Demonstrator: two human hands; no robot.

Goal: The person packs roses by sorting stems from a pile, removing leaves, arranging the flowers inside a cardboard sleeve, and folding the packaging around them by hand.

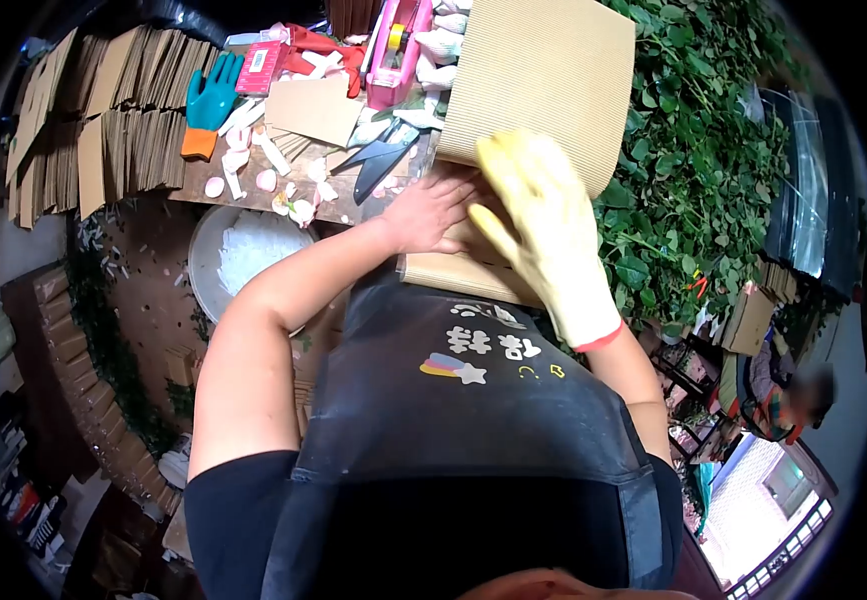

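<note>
A sheet of tan corrugated cardboard (553, 80) lies in front of me, its far part raised in a curve. Its near edge (463, 272) shows close to my apron. My bare left hand (431, 212) rests flat on the cardboard's lower left part, fingers stretched out. My right hand (543, 215), in a pale yellow glove with a red cuff, is over the sheet's right side, thumb apart from the fingers. Its fingertips are at the raised part's lower edge; whether they press on it I cannot tell. Black-handled scissors (378, 165) lie left of my left hand.
Left on the table are a teal and orange glove (213, 105), stacked cardboard pieces (133, 150), a pink tape dispenser (393, 60) and loose petals (301, 210). Green leafy stems (688, 150) fill the right. A white tub (203, 265) stands below the table edge. Another person (783, 400) is far right.
</note>
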